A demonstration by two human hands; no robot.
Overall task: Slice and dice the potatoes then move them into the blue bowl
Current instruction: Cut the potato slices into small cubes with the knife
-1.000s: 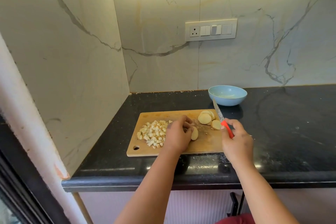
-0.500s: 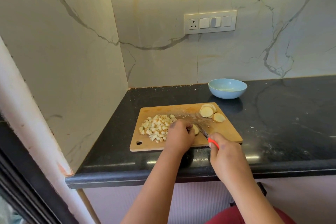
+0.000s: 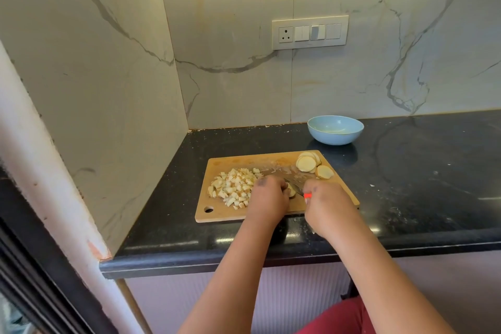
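Hands nearest: left hand [image 3: 268, 198] curled over a potato slice [image 3: 291, 190] on the wooden cutting board [image 3: 225, 213], right hand [image 3: 326, 205] gripping the red-handled knife [image 3: 303, 190], blade angled toward that slice. Board on the black surface [image 3: 162, 228] holds diced potato [image 3: 233, 187] at left and a stack of round slices [image 3: 311, 164] at its far right corner. Farther back, well apart from the dice, the blue bowl [image 3: 335, 130] stands near the marble wall [image 3: 238, 62].
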